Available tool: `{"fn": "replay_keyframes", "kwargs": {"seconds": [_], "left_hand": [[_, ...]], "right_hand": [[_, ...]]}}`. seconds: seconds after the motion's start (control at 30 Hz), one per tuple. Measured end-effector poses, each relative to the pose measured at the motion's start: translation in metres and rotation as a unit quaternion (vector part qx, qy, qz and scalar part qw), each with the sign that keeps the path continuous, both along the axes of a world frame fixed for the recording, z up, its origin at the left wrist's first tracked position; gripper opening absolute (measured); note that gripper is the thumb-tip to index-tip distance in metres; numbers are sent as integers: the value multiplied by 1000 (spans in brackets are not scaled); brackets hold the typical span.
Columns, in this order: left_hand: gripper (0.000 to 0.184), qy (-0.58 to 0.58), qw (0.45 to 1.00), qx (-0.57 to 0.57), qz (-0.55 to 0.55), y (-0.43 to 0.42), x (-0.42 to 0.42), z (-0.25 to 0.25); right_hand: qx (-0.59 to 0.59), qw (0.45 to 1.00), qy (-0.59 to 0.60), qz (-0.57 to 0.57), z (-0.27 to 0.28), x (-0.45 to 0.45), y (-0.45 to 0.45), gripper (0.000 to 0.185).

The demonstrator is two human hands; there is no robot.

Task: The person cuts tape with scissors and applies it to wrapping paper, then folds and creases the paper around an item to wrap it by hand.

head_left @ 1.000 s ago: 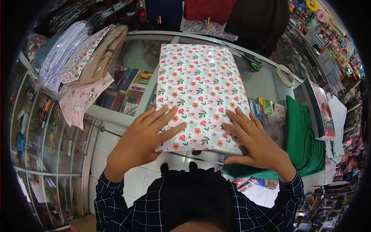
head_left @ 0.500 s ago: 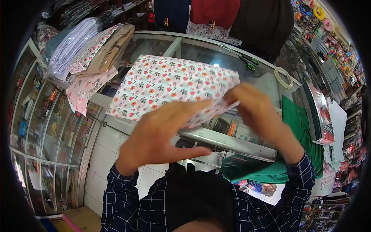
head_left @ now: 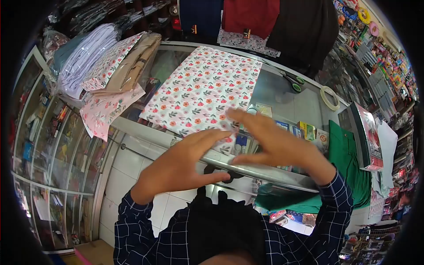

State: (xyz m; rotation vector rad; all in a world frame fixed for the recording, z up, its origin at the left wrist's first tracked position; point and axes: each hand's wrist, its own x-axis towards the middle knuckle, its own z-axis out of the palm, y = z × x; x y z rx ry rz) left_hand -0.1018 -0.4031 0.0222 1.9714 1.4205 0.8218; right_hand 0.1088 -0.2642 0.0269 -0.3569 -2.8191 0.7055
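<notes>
A sheet of white floral wrapping paper, printed with red and orange flowers and dark leaves, lies on the glass counter. My left hand is open over the paper's near edge, fingertips at its near right corner and thumb spread below. From the right comes my right hand, also open, with its fingertips on or just over the paper's lower right side and the thumb apart. Whether the fingertips press on the paper, I cannot tell. Scissors with green and black handles lie beyond the paper, their blades partly hidden.
A tape roll lies at the counter's far right, near folded green cloth and a box. Bagged clothes are stacked at left, with pink floral paper hanging over the edge. The metal counter edge runs before me.
My right hand has let go of the paper's right edge and come left and down. The paper has turned anticlockwise and lies flatter. My left hand stays near the same corner.
</notes>
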Motion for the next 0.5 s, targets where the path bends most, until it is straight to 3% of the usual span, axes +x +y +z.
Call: {"fn": "replay_keyframes", "kwargs": {"seconds": [0.03,0.1,0.13,0.17,0.27,0.37,0.5], "left_hand": [[85,-150,983,-108,2,-1,-8,10],[83,60,995,66,43,1,-35,8],[83,163,972,154,61,2,-49,6],[88,295,939,143,100,3,-62,2],[89,294,955,46,-1,4,-95,-19],[84,285,954,54,-80,12,-93,-21],[69,275,946,100,-139,20,-77,-19]], "right_hand": [[39,999,-14,-1,-8,0,-5,76],[114,993,-39,-5,-28,-1,-11,78],[128,990,-51,-14,-28,1,-14,77],[142,988,-63,-24,-26,5,-15,77],[139,983,-100,-63,-13,21,-21,75],[81,984,-136,-86,-11,43,-9,75],[119,974,-154,-112,-13,62,-11,70]]}}
